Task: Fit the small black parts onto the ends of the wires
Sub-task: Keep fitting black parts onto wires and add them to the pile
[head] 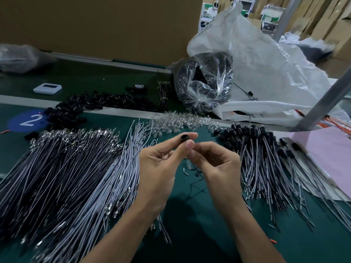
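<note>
The 2 hands meet above the green table (186, 224). The left hand (161, 168) is turned palm-up, thumb and forefinger pinching a small black part (183, 138) with its open end towards the camera. The right hand (214, 164) curls its fingers against the left thumb — whether it holds anything cannot be told. Loose wires (66, 168) lie left, capped wires (266, 158) right. Behind, a knotted clear bag (204, 82) holds dark parts — beside it a large white bag (266, 73), contents unclear.

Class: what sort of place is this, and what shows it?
Probably a factory assembly bench: heaps of cut grey wires, a pile of small black parts, and stacked cardboard boxes behind.
</note>
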Available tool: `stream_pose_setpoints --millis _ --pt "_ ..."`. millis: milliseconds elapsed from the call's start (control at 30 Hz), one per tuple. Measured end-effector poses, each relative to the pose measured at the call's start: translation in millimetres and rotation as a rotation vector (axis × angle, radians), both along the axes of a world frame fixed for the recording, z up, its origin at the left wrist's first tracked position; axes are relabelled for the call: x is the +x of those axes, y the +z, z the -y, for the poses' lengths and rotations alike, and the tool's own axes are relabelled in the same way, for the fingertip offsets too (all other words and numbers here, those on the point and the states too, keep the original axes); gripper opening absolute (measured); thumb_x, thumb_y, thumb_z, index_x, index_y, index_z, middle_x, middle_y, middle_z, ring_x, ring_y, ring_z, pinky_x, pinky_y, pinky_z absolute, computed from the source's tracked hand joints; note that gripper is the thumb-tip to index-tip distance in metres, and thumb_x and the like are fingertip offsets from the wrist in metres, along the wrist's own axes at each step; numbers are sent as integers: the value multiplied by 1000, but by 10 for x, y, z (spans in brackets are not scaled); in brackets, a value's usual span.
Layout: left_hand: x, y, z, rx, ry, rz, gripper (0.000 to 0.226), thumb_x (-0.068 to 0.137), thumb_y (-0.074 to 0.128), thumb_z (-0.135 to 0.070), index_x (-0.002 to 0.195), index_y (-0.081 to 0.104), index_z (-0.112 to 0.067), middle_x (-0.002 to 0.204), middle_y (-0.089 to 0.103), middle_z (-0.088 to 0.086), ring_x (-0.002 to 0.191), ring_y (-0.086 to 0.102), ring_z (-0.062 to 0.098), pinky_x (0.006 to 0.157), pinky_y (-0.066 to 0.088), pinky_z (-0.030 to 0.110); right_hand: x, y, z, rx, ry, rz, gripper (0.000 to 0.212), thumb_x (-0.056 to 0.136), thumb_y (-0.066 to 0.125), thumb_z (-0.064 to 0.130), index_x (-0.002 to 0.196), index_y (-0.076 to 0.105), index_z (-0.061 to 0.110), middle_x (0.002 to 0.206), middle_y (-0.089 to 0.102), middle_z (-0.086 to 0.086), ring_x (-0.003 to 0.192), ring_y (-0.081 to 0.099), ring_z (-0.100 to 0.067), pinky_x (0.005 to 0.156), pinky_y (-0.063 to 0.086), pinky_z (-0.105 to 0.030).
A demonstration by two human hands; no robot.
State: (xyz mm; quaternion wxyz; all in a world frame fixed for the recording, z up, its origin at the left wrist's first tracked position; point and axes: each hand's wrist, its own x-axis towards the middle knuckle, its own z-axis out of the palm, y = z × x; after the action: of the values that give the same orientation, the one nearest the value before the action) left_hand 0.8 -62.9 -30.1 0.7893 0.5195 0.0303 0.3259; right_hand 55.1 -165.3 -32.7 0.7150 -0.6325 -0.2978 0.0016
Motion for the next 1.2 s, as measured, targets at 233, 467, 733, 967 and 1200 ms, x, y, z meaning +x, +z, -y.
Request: stream_pose_setpoints --millis 233,467,733,967,1200 --pt "0 -11 28 35 9 -5 20 75 71 -12 93 76 -5 90 78 2 84 73 9 76 53 15 -24 3 11 -30 -117 80 5 77 76 18 76 75 23 69 64 1 68 59 -14 65 52 -40" --pt "-2 -15 71 -4 -30 3 22 75 70 -20 92 77 -8 93 77 8 90 74 20 81 56 24 -60 -51 -10 43 -141 40 3 78 76 16 79 75 14 70 65 -5 69 60 -16 65 48 -34" --pt "5 -17 59 103 -7 -5 19 77 70 -16 93 76 -8 94 77 4 91 74 19 81 56 24 -58 -35 2 21 -171 109 8 77 74 9 77 74 17 68 63 2 66 57 -10 63 46 -24" --pt "-4 -46 28 144 77 -12 21 78 73 -22 95 77 -11 93 78 1 92 74 18 82 56 24 -44 -5 16 -40 -220 157 11 79 75 14 79 74 25 70 66 2 67 62 -16 62 50 -36" --pt "12 -64 81 112 65 2 17 81 71 -21 94 77 -13 92 78 2 89 74 17 79 56 21 -81 -20 -24 -36 -214 120 4 81 72 17 78 74 20 70 64 4 66 60 -13 61 46 -30"
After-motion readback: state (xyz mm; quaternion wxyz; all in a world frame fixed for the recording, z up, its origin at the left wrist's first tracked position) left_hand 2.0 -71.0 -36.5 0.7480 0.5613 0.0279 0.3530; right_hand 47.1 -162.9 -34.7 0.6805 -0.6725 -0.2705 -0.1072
